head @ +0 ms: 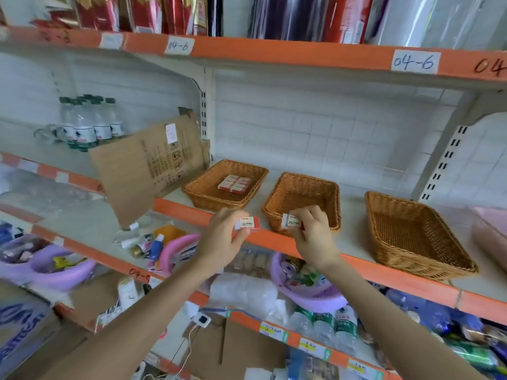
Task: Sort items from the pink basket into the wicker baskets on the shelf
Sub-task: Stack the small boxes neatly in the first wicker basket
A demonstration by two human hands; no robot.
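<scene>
Three wicker baskets stand in a row on the shelf. The left wicker basket holds several red-and-white erasers. The middle wicker basket and the right wicker basket look bare inside. My left hand pinches a red-and-white 2B eraser in front of the shelf edge, below the left basket. My right hand grips a second 2B eraser at the front rim of the middle basket. The pink basket shows only partly at the right edge.
A cardboard sheet leans left of the baskets, with water bottles behind it. Purple basins with small goods crowd the shelf below. The orange shelf edge runs under my hands.
</scene>
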